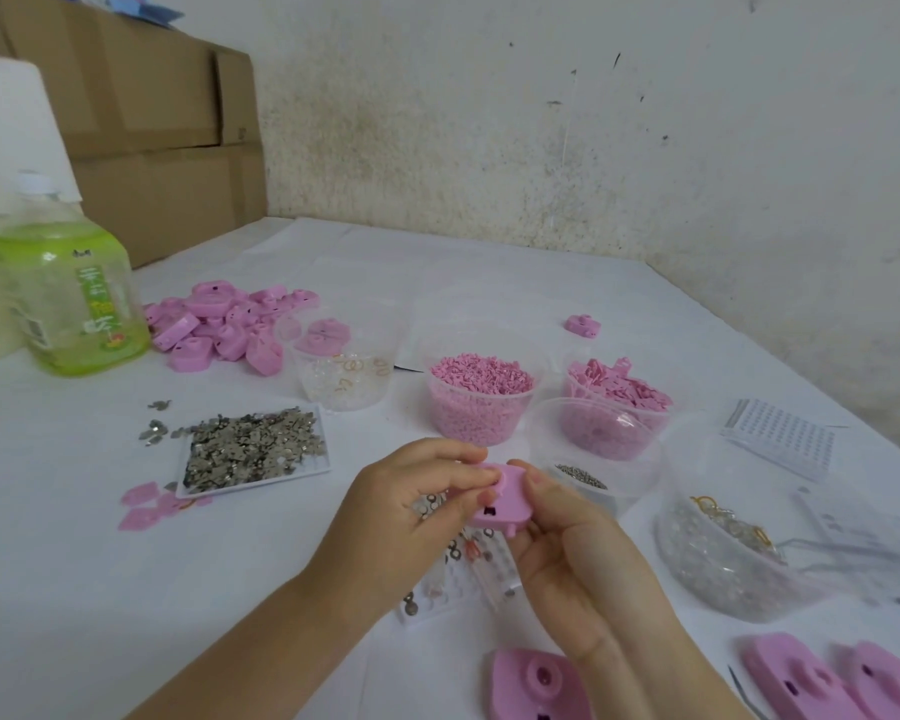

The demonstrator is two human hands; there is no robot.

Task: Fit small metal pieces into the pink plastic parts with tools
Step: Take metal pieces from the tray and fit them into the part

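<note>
Two hands meet: left hand (417,506) and right hand (578,558) pinch one pink part (497,504) above a white-covered table (489,272), metal pieces (253,449) on a tray (261,483) nearby, stained wall (541,122) and cardboard boxes (152,122) behind.

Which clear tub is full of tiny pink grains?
The middle tub, heaped to its brim; the left tub holds clear beads, the right tub flat pink pieces.

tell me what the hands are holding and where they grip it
Both hold one pink plastic part: the left hand pinches its left edge, the right hand grips its right edge.
</note>
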